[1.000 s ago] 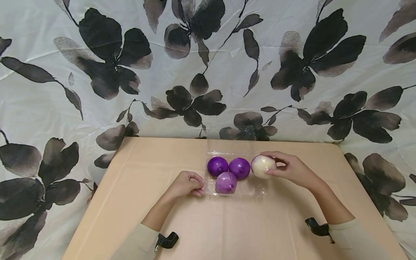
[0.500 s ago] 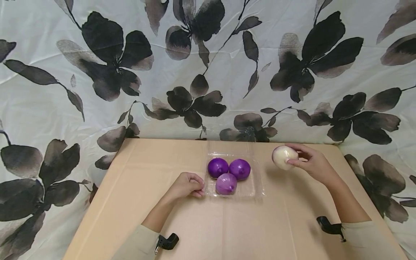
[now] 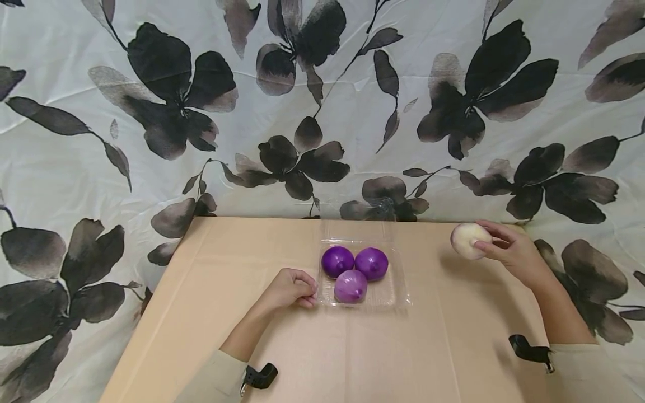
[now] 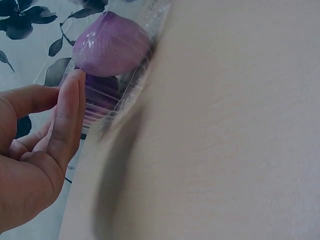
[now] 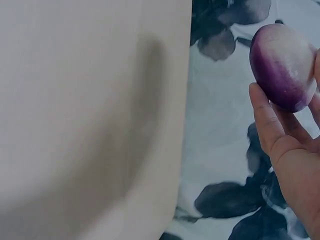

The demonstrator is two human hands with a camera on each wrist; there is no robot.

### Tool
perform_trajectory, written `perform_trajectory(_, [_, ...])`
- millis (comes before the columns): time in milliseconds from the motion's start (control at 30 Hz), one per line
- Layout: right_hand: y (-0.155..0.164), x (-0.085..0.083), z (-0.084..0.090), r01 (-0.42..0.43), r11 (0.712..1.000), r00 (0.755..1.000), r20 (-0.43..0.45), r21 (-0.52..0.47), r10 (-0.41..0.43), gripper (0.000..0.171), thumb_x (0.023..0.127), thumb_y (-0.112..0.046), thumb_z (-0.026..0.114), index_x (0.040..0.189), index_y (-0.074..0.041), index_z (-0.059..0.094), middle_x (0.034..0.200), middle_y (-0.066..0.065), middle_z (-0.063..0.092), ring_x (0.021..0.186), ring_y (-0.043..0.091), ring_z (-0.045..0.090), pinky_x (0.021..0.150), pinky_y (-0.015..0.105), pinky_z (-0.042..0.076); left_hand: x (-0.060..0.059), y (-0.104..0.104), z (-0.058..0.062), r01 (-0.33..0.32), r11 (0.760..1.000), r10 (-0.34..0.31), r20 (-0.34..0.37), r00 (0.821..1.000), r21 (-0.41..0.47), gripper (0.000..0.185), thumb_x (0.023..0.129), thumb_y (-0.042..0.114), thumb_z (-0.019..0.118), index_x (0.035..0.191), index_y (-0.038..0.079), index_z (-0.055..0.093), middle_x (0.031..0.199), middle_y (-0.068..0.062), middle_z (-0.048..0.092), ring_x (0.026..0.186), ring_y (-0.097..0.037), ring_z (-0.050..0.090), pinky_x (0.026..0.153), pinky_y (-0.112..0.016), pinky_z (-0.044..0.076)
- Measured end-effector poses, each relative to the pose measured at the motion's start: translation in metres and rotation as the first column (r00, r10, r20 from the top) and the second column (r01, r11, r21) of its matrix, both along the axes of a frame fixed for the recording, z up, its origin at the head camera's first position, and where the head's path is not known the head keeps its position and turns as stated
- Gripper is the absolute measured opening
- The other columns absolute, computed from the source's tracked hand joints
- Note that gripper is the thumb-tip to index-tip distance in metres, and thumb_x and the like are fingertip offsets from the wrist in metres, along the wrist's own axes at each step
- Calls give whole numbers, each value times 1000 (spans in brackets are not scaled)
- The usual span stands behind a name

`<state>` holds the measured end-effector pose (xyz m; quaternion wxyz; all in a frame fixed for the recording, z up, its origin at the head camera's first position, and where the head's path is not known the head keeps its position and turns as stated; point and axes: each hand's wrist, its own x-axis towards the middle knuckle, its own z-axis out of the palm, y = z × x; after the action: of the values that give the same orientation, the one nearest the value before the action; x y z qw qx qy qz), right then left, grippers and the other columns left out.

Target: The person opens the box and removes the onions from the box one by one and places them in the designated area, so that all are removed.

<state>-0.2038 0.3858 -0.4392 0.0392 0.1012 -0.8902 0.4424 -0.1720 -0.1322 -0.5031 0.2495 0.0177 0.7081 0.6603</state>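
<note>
From the head view we cannot see the palm side of the right hand (image 3: 509, 254), so its grip behind the pale onion (image 3: 468, 240) is hidden. The left hand (image 3: 291, 288) curls at the clear tray (image 3: 398, 285); whether its fingertips pinch the rim stays unclear to us. In the left wrist view the tray is cut off by the top edge, and the dark purple onions behind the light purple onion (image 4: 111, 44) are blurred. In the right wrist view the picture's right edge cuts off the hand.
</note>
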Motion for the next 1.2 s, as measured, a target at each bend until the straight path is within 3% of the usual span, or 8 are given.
perform_trajectory(133, [14, 1, -4, 36, 999, 998, 44, -4, -36, 60, 101, -17, 69, 153, -1, 44, 129, -26, 50, 108, -14, 50, 80, 3, 54, 0, 1, 0, 1, 1000, -1, 0, 1000, 1, 12, 93, -9, 62, 102, -17, 65, 74, -9, 74, 65, -15, 73, 64, -28, 67])
perform_trajectory(367, [35, -2, -18, 83, 996, 990, 118, -19, -80, 64, 102, -20, 66, 157, -3, 38, 143, -1, 45, 106, -18, 47, 79, 6, 58, 0, 1, 1, 8, 1000, -8, -11, 1000, -4, 10, 94, -9, 62, 100, -16, 65, 74, -9, 74, 65, -15, 73, 64, -28, 67])
perform_trajectory(467, [42, -3, -22, 107, 994, 986, 129, -30, -103, 64, 102, -20, 66, 158, -4, 38, 140, -2, 46, 103, -19, 49, 78, 7, 59, -1, 1, 2, 11, 1000, -11, -12, 1000, -3, 10, 94, -9, 62, 100, -16, 66, 74, -9, 74, 65, -15, 73, 64, -27, 67])
perform_trajectory(733, [56, -4, -27, 140, 987, 978, 166, -81, -125, 59, 103, -19, 64, 157, -12, 41, 121, -24, 45, 96, -15, 56, 75, 9, 59, -1, 0, 2, 10, 1000, -10, -7, 1000, -1, 13, 93, -10, 62, 102, -18, 64, 75, -10, 74, 65, -15, 73, 65, -28, 67])
perform_trajectory(933, [65, -5, -33, 197, 975, 953, 254, -100, -166, 66, 103, -27, 65, 161, -17, 35, 117, -22, 45, 91, -16, 56, 75, 8, 59, 0, 0, 1, 1, 1000, -1, -7, 1000, -5, 13, 93, -9, 62, 103, -18, 65, 75, -10, 74, 66, -15, 73, 65, -28, 67])
perform_trajectory(1067, [70, -6, -38, 231, 970, 933, 297, -71, -200, 73, 104, -34, 62, 163, -11, 26, 133, 13, 48, 87, -17, 55, 75, 8, 59, 1, 0, 1, 0, 1000, 0, -9, 1000, -2, 12, 93, -9, 63, 101, -16, 65, 75, -9, 74, 66, -15, 73, 65, -27, 67])
perform_trajectory(1133, [72, -8, -41, 248, 967, 923, 317, -63, -216, 78, 105, -38, 60, 163, -5, 20, 144, 32, 39, 85, -19, 53, 74, 7, 58, 1, 0, 1, 2, 1000, -2, -10, 1000, 0, 11, 93, -9, 63, 101, -16, 65, 74, -9, 74, 66, -15, 73, 65, -27, 67])
perform_trajectory(1200, [73, -9, -42, 274, 960, 908, 341, -47, -243, 83, 105, -42, 57, 163, -1, 15, 152, 42, 28, 85, -20, 51, 73, 6, 58, 1, 0, 1, 2, 1000, -2, -12, 1000, 3, 11, 93, -9, 63, 101, -16, 65, 74, -9, 74, 66, -15, 73, 65, -27, 67])
